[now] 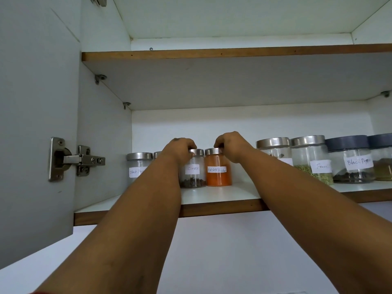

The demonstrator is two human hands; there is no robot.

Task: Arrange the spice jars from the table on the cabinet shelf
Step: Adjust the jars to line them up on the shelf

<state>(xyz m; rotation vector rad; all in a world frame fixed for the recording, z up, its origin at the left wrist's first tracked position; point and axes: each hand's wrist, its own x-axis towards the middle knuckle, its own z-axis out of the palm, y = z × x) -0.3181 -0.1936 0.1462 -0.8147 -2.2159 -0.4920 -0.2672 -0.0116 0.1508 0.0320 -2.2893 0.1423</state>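
Both my arms reach up to the lower cabinet shelf (222, 194). My left hand (179, 150) grips the steel lid of the cloves jar (193, 177), a clear jar with dark cloves at the bottom. My right hand (232, 148) grips the lid of the red chilli powder jar (218, 176), filled with orange-red powder. The two jars stand upright side by side on the shelf, almost touching. Left of them stands a black pepper jar (137, 166), partly hidden by my left forearm, with another lid just visible behind it.
To the right stand larger jars: one steel-lidded (273, 147), a fennel jar (311, 162), a dark-lidded black pepper jar (352, 162) and one more at the frame edge. The cabinet door (36, 124) hangs open at left on its hinge (80, 160). An upper shelf (212, 54) lies above.
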